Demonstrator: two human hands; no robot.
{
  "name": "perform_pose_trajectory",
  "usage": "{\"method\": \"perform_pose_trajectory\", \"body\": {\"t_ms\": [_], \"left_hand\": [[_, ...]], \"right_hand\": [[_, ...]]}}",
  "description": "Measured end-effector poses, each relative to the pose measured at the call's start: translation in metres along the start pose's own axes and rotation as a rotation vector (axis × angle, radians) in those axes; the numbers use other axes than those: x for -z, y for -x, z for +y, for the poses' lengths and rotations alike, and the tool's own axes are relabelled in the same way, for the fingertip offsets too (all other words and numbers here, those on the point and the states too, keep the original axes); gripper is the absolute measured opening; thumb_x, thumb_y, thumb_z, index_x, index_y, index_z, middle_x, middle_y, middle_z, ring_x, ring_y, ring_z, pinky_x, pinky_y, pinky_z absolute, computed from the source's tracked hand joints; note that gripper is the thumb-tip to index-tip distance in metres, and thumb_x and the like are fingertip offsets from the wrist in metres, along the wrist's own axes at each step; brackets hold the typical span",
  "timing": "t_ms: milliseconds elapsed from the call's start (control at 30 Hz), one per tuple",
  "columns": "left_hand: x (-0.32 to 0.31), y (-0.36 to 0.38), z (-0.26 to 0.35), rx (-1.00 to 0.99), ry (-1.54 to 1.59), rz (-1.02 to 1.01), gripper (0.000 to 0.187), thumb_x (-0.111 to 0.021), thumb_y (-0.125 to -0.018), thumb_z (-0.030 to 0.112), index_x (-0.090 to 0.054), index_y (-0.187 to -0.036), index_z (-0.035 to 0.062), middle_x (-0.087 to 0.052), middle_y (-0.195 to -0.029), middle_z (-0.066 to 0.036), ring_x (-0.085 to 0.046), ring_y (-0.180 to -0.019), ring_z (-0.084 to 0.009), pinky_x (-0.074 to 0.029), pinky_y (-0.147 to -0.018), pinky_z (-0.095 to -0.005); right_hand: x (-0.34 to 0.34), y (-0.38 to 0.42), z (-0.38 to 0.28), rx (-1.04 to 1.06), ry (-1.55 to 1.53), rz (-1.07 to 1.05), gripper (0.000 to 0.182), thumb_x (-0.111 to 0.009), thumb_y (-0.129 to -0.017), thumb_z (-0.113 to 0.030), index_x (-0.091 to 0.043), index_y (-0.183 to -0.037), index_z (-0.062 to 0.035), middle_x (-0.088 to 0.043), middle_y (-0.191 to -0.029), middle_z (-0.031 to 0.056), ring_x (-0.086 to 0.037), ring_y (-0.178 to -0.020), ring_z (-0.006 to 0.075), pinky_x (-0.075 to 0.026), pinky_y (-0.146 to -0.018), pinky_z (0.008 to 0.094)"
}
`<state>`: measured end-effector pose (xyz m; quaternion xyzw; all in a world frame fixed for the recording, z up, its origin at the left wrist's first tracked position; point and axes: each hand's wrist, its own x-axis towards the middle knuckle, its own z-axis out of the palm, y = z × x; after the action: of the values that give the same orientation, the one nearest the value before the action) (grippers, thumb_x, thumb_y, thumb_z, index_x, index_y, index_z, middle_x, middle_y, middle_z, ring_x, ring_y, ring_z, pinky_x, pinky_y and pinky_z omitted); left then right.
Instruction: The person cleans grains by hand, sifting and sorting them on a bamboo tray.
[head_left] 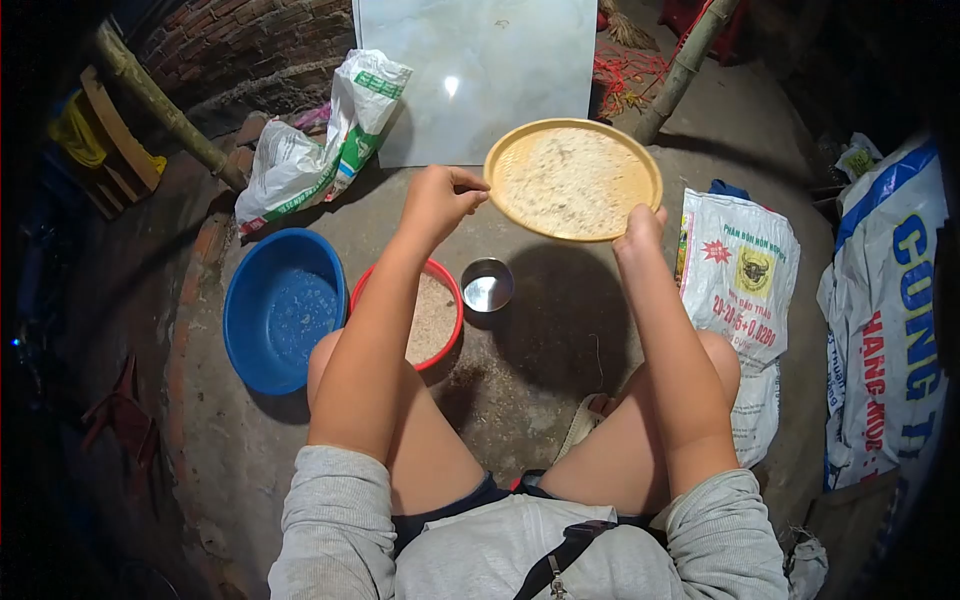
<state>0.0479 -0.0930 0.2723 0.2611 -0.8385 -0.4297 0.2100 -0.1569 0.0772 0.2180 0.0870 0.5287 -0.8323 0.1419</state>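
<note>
A round yellow woven winnowing tray (574,236) is held up in front of me, tilted slightly, with pale grains (570,180) and darker bits spread over it. My right hand (640,232) grips its near right rim, thumb on top. At the left rim, my left hand (445,203) has thumb and fingertips pinched together on the edge. Below my left forearm stands a red basin (458,335) of similar pale grain, partly hidden by the arm. Beside it on the floor is a small metal bowl (488,286). A large blue basin (240,340), wet-looking inside, sits farther left.
A white and green sack (358,110) slumps at the back left beside a glossy pale panel (480,80). Printed sacks lie at right, one flat (740,270) near my knee and a larger one (885,320) beyond. A bamboo pole (685,70) stands behind the tray.
</note>
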Motion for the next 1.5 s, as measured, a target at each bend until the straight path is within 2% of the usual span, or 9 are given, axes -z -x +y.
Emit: {"method": "perform_pose_trajectory", "body": {"t_ms": [200, 300, 333, 433, 600, 667, 867, 1167, 1500], "left_hand": [[-0.042, -0.018, -0.082, 0.206, 0.020, -0.114, 0.009, -0.069, -0.071, 0.006, -0.070, -0.078, 0.0017, -0.066, -0.065, -0.010, -0.062, -0.056, -0.0119, -0.049, -0.053, -0.0252], [-0.067, -0.011, -0.106, 0.271, -0.072, -0.140, 0.008, -0.067, -0.074, 0.004, -0.069, -0.081, -0.0001, -0.065, -0.065, -0.009, -0.061, -0.054, -0.0124, -0.048, -0.051, -0.0258], [-0.078, -0.012, -0.117, 0.311, -0.083, -0.099, 0.007, -0.071, -0.067, 0.008, -0.070, -0.073, 0.0045, -0.065, -0.064, -0.012, -0.064, -0.057, -0.0151, -0.050, -0.056, -0.0275], [-0.099, -0.010, -0.149, 0.206, -0.303, -0.077, 0.007, -0.070, -0.069, 0.006, -0.070, -0.075, 0.0024, -0.064, -0.061, -0.010, -0.062, -0.052, -0.0135, -0.049, -0.051, -0.0280], [-0.126, 0.008, -0.197, 0.213, -0.542, -0.032, 0.011, -0.073, -0.062, 0.008, -0.071, -0.073, 0.0070, -0.066, -0.070, -0.013, -0.066, -0.065, -0.0239, -0.051, -0.063, -0.0330], [-0.129, 0.013, -0.204, 0.238, -0.505, -0.062, 0.012, -0.073, -0.062, 0.009, -0.071, -0.074, 0.0069, -0.066, -0.070, -0.013, -0.066, -0.065, -0.0233, -0.051, -0.064, -0.0327], [-0.139, 0.010, -0.205, 0.345, -0.428, -0.094, 0.014, -0.075, -0.062, 0.011, -0.071, -0.074, 0.0070, -0.066, -0.068, -0.012, -0.065, -0.063, -0.0223, -0.051, -0.063, -0.0320], [-0.137, 0.007, -0.175, 0.371, -0.349, -0.060, 0.013, -0.076, -0.059, 0.008, -0.067, -0.067, 0.0015, -0.065, -0.068, -0.016, -0.065, -0.064, -0.0260, -0.050, -0.062, -0.0347], [-0.132, 0.000, -0.178, 0.397, -0.401, 0.003, 0.017, -0.073, -0.067, 0.017, -0.069, -0.076, 0.0025, -0.064, -0.076, -0.021, -0.064, -0.074, -0.0326, -0.049, -0.070, -0.0398]], "right_hand": [[0.004, -0.017, -0.020, 0.110, -0.037, 0.205, 0.046, -0.031, -0.080, 0.007, -0.029, -0.124, -0.0064, -0.043, -0.122, 0.0190, -0.053, -0.106, 0.0348, -0.050, -0.079, 0.0558], [0.003, -0.012, -0.028, 0.129, -0.066, 0.171, 0.046, -0.031, -0.080, 0.007, -0.029, -0.124, -0.0061, -0.042, -0.122, 0.0194, -0.054, -0.105, 0.0349, -0.050, -0.079, 0.0553], [0.003, -0.015, -0.026, 0.143, -0.082, 0.171, 0.045, -0.030, -0.080, 0.007, -0.031, -0.123, -0.0044, -0.044, -0.121, 0.0202, -0.055, -0.104, 0.0356, -0.051, -0.078, 0.0556], [-0.001, -0.009, -0.029, 0.117, -0.096, 0.153, 0.044, -0.031, -0.079, 0.009, -0.032, -0.121, -0.0017, -0.046, -0.119, 0.0209, -0.055, -0.103, 0.0366, -0.050, -0.079, 0.0569], [0.008, -0.033, -0.006, -0.084, -0.171, 0.089, 0.043, -0.030, -0.082, 0.006, -0.031, -0.123, -0.0020, -0.045, -0.120, 0.0219, -0.054, -0.104, 0.0374, -0.049, -0.078, 0.0591], [0.014, -0.051, 0.006, -0.214, -0.263, -0.015, 0.044, -0.030, -0.083, 0.006, -0.025, -0.125, -0.0043, -0.040, -0.122, 0.0223, -0.053, -0.104, 0.0388, -0.048, -0.077, 0.0618], [0.020, -0.071, 0.017, -0.273, -0.343, -0.135, 0.040, -0.030, -0.087, 0.001, -0.023, -0.126, -0.0058, -0.039, -0.123, 0.0220, -0.053, -0.104, 0.0394, -0.048, -0.076, 0.0626], [-0.002, -0.005, -0.021, -0.241, -0.243, 0.055, 0.041, -0.031, -0.087, 0.001, -0.022, -0.126, -0.0071, -0.037, -0.126, 0.0209, -0.053, -0.105, 0.0390, -0.049, -0.076, 0.0619], [0.018, -0.057, 0.018, -0.366, -0.307, -0.097, 0.041, -0.030, -0.087, 0.000, -0.022, -0.127, -0.0062, -0.038, -0.125, 0.0219, -0.054, -0.104, 0.0395, -0.048, -0.076, 0.0625]]}}
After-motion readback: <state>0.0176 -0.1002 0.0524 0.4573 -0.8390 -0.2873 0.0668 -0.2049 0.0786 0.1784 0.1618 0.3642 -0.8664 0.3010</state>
